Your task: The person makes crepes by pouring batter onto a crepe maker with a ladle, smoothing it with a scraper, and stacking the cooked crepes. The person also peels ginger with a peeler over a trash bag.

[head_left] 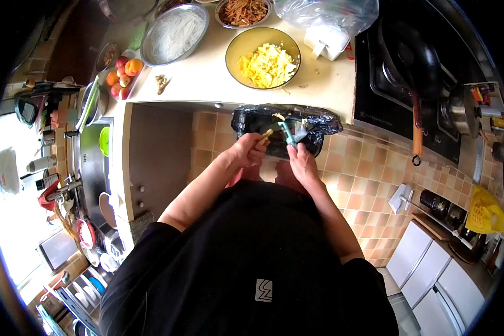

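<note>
In the head view, my left hand is closed around a small knobbly yellow-brown piece of ginger. My right hand grips a pale green peeler, whose head points up toward the ginger, a little apart from it. Both hands are over a bin lined with a black plastic bag. Some pale scraps and a whitish crumpled piece lie in the bag. Another small knobbly beige piece rests on the counter edge.
On the counter stand a glass bowl of chopped yellow food, a metal bowl of white noodles, a bowl of orange-brown shreds and several fruits. A black wok is on the stove at right; a sink is left.
</note>
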Action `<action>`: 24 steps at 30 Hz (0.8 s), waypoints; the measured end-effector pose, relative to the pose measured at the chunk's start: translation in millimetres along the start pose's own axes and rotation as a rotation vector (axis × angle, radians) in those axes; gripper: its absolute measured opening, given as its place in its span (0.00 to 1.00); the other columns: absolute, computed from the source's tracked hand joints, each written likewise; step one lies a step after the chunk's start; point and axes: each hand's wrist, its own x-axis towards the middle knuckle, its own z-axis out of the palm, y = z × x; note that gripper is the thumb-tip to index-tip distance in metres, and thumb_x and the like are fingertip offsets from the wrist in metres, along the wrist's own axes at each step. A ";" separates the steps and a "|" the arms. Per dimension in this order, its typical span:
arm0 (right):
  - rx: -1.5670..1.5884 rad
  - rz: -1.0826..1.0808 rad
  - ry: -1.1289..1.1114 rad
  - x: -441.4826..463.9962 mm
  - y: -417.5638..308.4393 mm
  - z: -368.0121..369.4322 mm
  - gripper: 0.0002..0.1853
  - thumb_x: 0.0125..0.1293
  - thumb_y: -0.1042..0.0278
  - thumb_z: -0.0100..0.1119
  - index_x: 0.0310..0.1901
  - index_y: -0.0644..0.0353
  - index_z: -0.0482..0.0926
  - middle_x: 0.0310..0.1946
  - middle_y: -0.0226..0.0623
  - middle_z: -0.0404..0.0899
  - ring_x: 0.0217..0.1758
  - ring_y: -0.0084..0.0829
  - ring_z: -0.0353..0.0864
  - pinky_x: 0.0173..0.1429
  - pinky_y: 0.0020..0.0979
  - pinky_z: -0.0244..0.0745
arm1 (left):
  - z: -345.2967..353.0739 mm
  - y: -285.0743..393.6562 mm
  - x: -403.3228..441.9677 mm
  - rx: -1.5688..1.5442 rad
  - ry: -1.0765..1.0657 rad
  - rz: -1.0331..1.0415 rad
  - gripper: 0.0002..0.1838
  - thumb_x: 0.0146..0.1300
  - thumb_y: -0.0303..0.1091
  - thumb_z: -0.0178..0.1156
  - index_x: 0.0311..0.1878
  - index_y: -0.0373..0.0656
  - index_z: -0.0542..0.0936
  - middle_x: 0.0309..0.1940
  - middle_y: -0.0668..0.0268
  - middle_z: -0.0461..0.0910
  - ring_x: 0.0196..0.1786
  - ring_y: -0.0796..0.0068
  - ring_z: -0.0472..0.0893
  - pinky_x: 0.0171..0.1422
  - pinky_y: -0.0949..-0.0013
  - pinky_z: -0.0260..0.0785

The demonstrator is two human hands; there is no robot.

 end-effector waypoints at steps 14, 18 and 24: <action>-0.049 -0.323 -0.007 -16.1 -17.6 -4.9 0.16 0.74 0.53 0.46 0.40 0.61 0.68 0.26 0.54 0.80 0.28 0.56 0.81 0.32 0.52 0.74 | 3.3 -5.6 -2.3 -0.255 -0.395 -0.152 0.13 0.68 0.37 0.41 0.26 0.47 0.66 0.17 0.77 0.56 0.14 0.87 0.53 0.15 0.82 0.45; -0.161 -0.133 0.102 2.3 -1.7 -4.3 0.16 0.74 0.53 0.46 0.40 0.61 0.66 0.25 0.51 0.81 0.29 0.53 0.82 0.32 0.51 0.75 | 15.6 -7.9 -11.7 -0.403 -0.416 -0.230 0.12 0.67 0.36 0.41 0.26 0.47 0.65 0.17 0.76 0.56 0.14 0.87 0.54 0.15 0.82 0.46; -0.096 -0.253 0.030 -7.8 3.3 3.3 0.18 0.74 0.52 0.45 0.43 0.62 0.68 0.27 0.54 0.80 0.30 0.54 0.81 0.33 0.52 0.74 | 10.8 -11.1 -1.6 -0.375 -0.427 -0.185 0.13 0.68 0.36 0.40 0.26 0.46 0.65 0.18 0.75 0.57 0.14 0.87 0.55 0.15 0.82 0.48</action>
